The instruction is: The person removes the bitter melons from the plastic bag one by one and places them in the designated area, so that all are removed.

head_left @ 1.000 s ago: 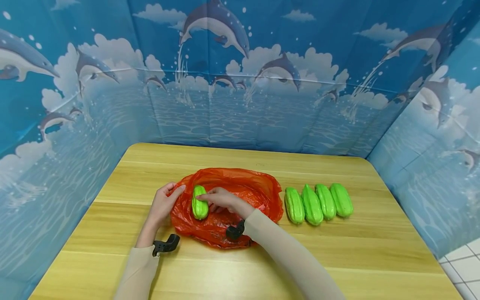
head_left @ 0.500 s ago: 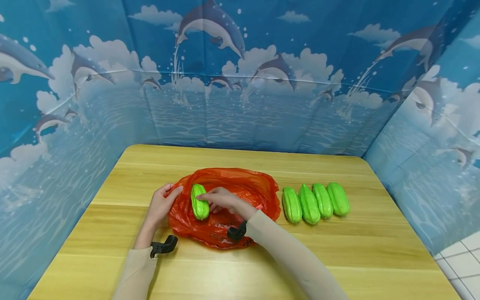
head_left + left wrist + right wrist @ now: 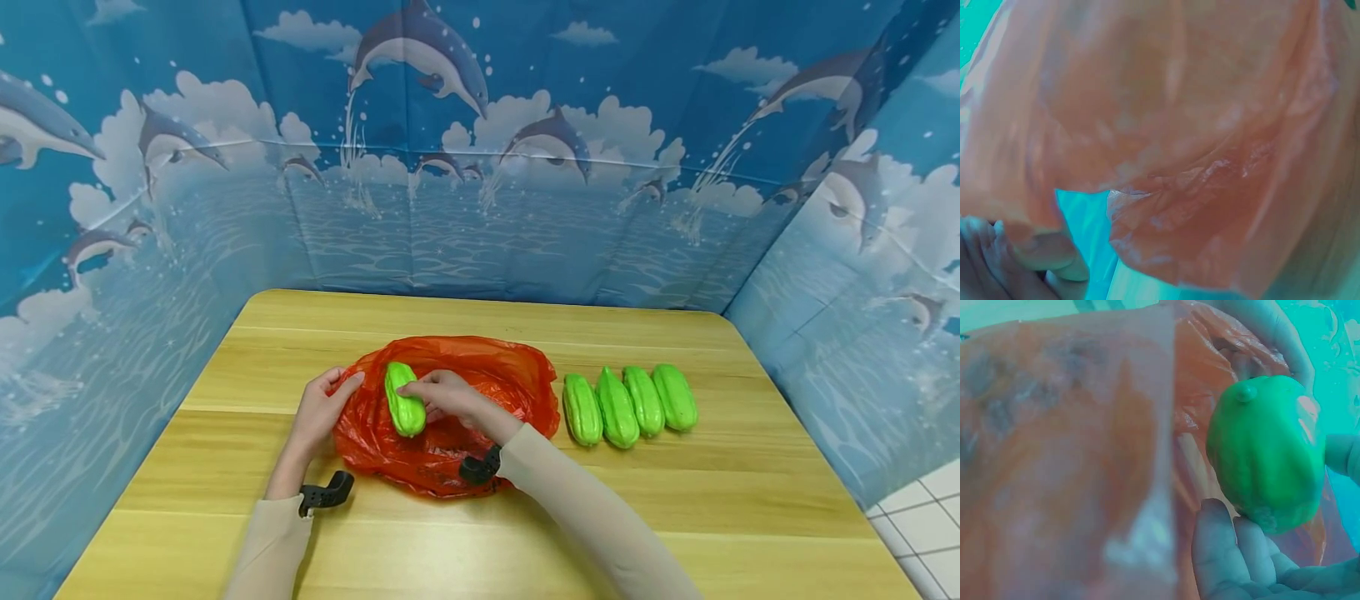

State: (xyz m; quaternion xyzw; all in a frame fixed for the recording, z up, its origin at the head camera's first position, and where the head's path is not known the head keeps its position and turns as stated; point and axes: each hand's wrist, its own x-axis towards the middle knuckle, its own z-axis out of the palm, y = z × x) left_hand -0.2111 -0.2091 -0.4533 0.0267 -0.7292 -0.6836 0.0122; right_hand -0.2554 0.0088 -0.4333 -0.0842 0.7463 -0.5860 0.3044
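My right hand grips a long, ribbed green gourd over the left part of an open red plastic bag. In the right wrist view the gourd appears end-on, with the thumb on one side and the fingers on the other. At the bag's left rim, my left hand pinches the thin plastic. The left wrist view is mostly filled by the bag, and bent fingers show at its lower left edge. How far the gourd is above the bag's bottom is hard to tell.
Several similar green gourds lie side by side on the wooden table, just right of the bag. A blue dolphin-print curtain stands behind the table and along both sides.
The gourd in my right hand has shifted slightly right and tilted a little more. My left hand keeps its place at the bag's rim. The whole head view has moved slightly.
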